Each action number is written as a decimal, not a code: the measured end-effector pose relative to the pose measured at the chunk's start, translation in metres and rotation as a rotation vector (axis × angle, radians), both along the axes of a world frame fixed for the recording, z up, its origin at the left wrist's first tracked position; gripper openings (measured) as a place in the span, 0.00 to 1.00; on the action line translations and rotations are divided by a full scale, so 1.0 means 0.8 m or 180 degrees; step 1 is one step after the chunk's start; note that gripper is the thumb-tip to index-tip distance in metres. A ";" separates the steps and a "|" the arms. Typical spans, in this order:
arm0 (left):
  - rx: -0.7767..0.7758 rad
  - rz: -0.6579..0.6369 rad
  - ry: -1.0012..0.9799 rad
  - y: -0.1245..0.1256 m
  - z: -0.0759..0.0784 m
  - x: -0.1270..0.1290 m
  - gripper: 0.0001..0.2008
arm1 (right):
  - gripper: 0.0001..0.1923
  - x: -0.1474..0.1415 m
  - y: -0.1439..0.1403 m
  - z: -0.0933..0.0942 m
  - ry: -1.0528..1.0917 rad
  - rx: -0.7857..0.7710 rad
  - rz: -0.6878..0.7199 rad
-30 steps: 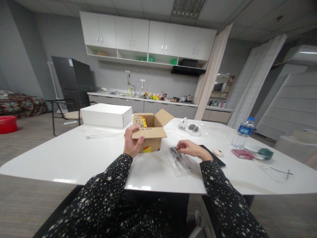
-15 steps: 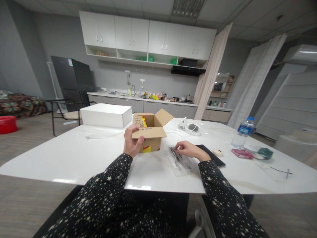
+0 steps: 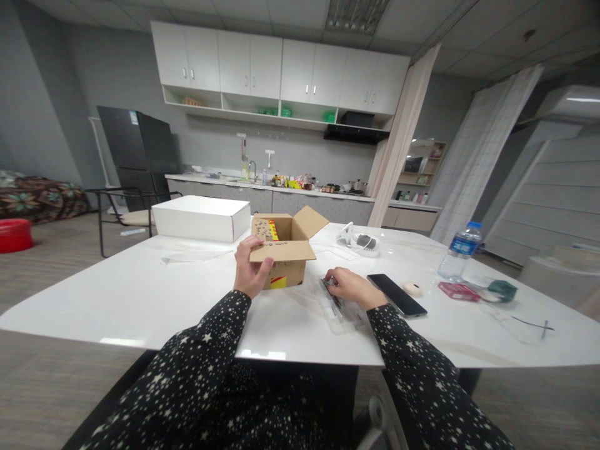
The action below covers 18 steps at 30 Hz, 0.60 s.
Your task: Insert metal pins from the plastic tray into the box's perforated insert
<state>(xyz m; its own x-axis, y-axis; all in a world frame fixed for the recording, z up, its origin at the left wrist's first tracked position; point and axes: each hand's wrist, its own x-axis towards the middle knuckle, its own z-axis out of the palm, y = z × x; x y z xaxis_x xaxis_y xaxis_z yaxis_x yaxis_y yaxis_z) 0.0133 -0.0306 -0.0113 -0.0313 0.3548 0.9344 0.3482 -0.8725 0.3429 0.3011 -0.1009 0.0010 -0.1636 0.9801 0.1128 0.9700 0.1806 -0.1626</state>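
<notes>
Hands at an open cardboard box and a clear plastic tray on a white table.

Left hand (image 3: 249, 270) grips the near flap of the cardboard box (image 3: 285, 253); right hand (image 3: 349, 287), fingers curled, rests on the plastic tray (image 3: 338, 307) just right of the box, pinching a small dark piece. Right of it lie a black phone (image 3: 396, 294) and, farther right, a water bottle (image 3: 459, 251). A white box (image 3: 201, 218) sits far left on the table (image 3: 140, 294).

No writing can be read anywhere. The cardboard box (image 3: 281, 253) carries dark printed marks on its front flap and a yellow-and-red label, all too small and blurred to make out.
</notes>
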 end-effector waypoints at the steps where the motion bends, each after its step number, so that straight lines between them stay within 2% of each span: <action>1: 0.0001 0.0001 0.0002 0.000 0.000 0.000 0.18 | 0.16 -0.002 0.001 -0.001 -0.0047 -0.0009 -0.0042; 13: 0.0147 -0.0053 -0.0038 -0.001 0.002 0.000 0.18 | 0.20 -0.011 0.013 -0.003 -0.0128 -0.0042 -0.0264; 18: 0.0089 -0.0029 -0.0017 -0.002 0.002 0.000 0.18 | 0.16 -0.010 0.013 0.000 -0.0099 -0.0009 -0.0265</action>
